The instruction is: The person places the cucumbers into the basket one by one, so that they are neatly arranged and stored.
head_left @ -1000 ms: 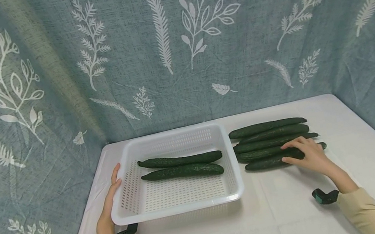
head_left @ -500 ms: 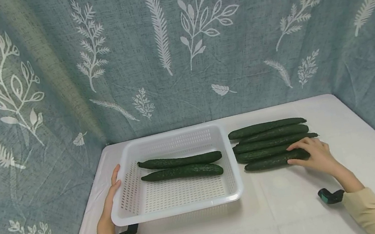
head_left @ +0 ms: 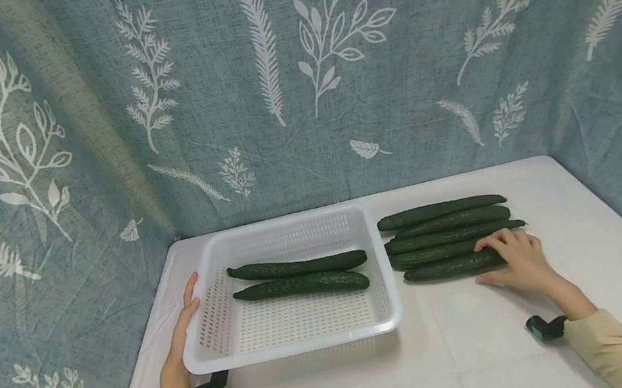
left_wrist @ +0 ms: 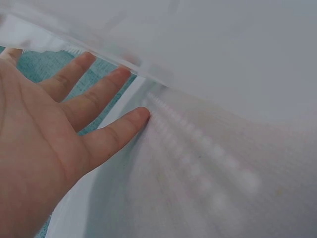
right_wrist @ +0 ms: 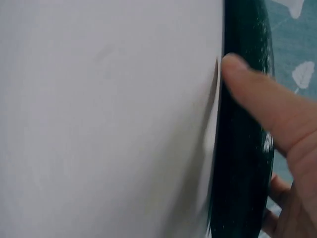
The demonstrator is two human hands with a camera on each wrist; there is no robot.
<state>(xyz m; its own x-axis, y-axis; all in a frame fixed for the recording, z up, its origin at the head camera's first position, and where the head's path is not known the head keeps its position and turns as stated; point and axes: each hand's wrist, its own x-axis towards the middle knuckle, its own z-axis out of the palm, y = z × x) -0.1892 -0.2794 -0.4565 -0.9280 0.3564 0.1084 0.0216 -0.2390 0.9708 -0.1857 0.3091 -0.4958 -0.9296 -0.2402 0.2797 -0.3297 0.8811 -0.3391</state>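
Namely, nearest cucumber (head_left: 451, 266) in a row of five: lying flat on the white-covered desk (head_left: 438, 365), just right of the basket (head_left: 294, 349). Long axis crosswise, left to right, very slightly farther off toward the right; left end pointing at the basket's right wall, right end hidden behind the right-hand grip (head_left: 518, 259). Same grip: curled round that cucumber, thumb on the near side, fingers over the far side. Directly behind: four further cucumbers (head_left: 448, 237), nearly parallel, packed close, crowding the far-side fingers. Basket: white, perforated, holding two inner cucumbers (head_left: 301, 285), likewise crosswise; raised right wall between row and interior. Left-hand grip (head_left: 182, 332): fingers apart and extended, against the basket's left side. Beyond the desk: blue-green curtain (head_left: 284, 178), white leaf pattern.
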